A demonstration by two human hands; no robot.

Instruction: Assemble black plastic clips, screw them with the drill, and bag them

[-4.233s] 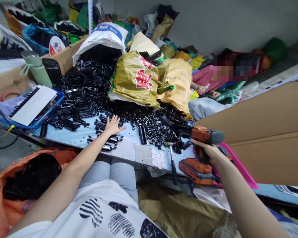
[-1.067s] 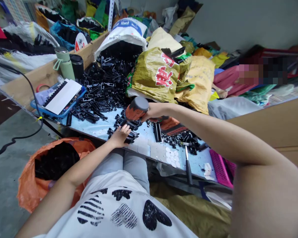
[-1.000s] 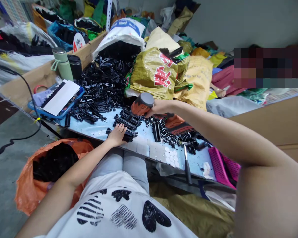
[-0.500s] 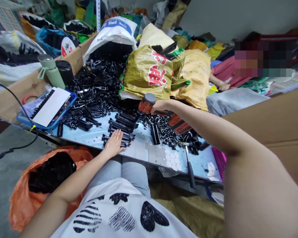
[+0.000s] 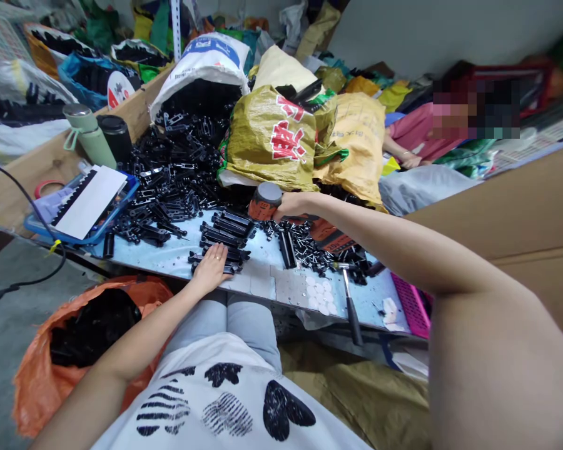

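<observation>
A blue-covered table [image 5: 171,257] carries a yellow sack [image 5: 267,137]. Nearer the person than that sack, the left hand [image 5: 211,269] lies flat on a row of black parts [image 5: 224,235]. The right hand [image 5: 294,204] grips an orange drill [image 5: 265,205] just before the sack, its tip indistinct. A skidding tip could catch the left hand; uneven pressing could shift the loose-looking row.

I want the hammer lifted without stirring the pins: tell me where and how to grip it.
Take the hammer by its black handle, coming from the near side of the table. The handle points that way and juts past the edge, likely leaving room to close around it, while the head lies beside the pins.
</observation>
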